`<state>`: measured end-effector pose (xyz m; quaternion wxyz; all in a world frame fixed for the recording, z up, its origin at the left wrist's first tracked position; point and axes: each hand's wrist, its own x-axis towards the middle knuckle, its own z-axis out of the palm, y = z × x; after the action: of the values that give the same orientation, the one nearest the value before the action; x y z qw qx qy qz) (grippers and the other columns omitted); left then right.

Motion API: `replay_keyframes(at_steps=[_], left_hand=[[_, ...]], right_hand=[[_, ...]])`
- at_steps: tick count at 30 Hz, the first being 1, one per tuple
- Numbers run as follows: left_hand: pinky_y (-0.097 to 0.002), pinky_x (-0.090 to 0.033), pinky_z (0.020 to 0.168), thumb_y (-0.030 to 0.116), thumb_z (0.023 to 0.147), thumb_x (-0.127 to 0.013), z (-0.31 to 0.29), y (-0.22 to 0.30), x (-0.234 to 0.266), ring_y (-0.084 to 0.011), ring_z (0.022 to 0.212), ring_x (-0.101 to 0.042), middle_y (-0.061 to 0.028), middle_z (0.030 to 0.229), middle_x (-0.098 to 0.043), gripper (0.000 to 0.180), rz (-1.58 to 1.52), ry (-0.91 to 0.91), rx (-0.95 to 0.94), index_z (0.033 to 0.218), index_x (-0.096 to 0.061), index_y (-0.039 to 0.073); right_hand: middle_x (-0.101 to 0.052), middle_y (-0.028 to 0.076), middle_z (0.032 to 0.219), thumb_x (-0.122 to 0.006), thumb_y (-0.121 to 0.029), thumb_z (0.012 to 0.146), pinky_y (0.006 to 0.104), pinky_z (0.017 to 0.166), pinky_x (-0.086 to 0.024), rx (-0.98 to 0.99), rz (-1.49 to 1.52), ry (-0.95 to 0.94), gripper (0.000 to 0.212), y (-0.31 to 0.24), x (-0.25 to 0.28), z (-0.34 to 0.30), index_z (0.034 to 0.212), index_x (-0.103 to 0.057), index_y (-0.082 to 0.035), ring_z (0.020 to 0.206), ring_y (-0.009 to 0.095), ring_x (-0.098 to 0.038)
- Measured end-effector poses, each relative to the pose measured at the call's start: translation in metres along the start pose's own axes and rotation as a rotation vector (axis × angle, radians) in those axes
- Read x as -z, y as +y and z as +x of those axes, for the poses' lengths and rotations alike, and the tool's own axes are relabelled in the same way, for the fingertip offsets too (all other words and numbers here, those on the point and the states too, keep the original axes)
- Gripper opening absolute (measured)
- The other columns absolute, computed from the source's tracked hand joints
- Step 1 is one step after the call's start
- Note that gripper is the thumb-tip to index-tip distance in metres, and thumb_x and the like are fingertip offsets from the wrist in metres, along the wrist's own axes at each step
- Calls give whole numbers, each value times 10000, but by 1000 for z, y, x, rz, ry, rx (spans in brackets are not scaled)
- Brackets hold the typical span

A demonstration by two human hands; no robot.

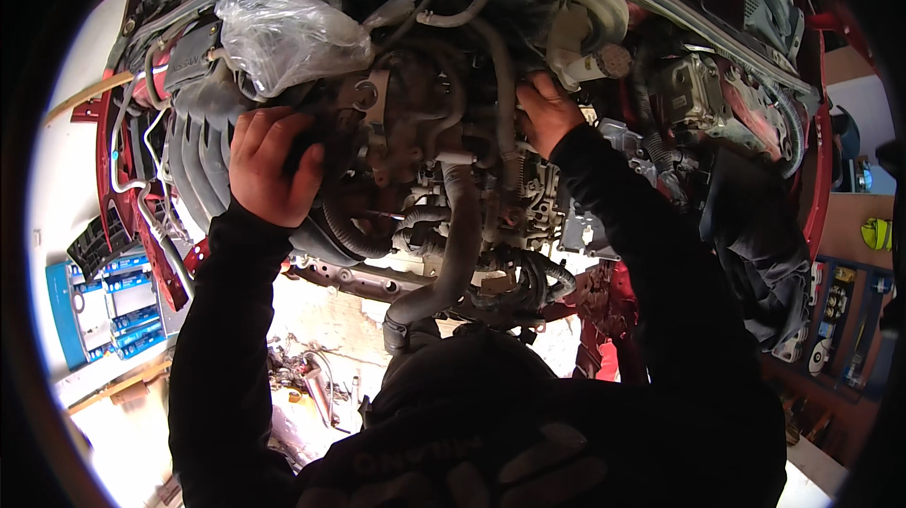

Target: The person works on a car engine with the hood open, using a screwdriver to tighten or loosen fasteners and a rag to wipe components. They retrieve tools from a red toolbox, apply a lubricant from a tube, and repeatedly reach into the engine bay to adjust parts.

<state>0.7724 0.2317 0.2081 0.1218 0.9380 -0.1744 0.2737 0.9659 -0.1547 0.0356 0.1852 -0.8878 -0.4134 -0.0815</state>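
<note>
Both my hands work in a car's opened engine bay. My left hand (pixel 271 166) is closed on a dark engine part beside the ribbed black intake manifold (pixel 201 135), its thumb apart from its bent fingers. What lies under that palm is too dark to make out. Right of the middle, my right hand (pixel 549 116) reaches down next to a grey rubber hose (pixel 503 83). Its fingers are bent inward and the tips are hidden among the parts. Between the hands runs a thick coolant hose (pixel 458 234). Clear plastic wrap (pixel 291 39) covers a part beyond my left hand.
A pale pipe with a round mesh-like end (pixel 613 62) stands beyond my right hand. Dark cloth (pixel 758 234) hangs over the right fender. Blue boxes (pixel 127 305) fill a shelf at far left. Loose parts (pixel 316 385) lie on the floor below the front crossmember (pixel 354 279).
</note>
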Motion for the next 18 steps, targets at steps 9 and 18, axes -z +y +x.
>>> replay_keyframes(at_steps=[9,18], left_hand=[[-474,-510,941,231,934,-715,3,1,1,-411,1043,-633,-192,1151,-690,313,14,-18,7,1160,-710,15],[-468,-516,917,235,913,-732,7,4,1,-396,1019,-638,-176,1117,-691,310,26,-3,6,1145,-714,29]], right_hand=[[-494,121,1652,-501,-149,1060,429,1172,-499,263,121,-242,593,57,-55,19,1642,-423,-70,1489,274,-513],[-564,97,1550,-508,-159,1071,468,1056,-564,-395,844,-472,521,58,-70,36,1573,-477,-25,1411,271,-573]])
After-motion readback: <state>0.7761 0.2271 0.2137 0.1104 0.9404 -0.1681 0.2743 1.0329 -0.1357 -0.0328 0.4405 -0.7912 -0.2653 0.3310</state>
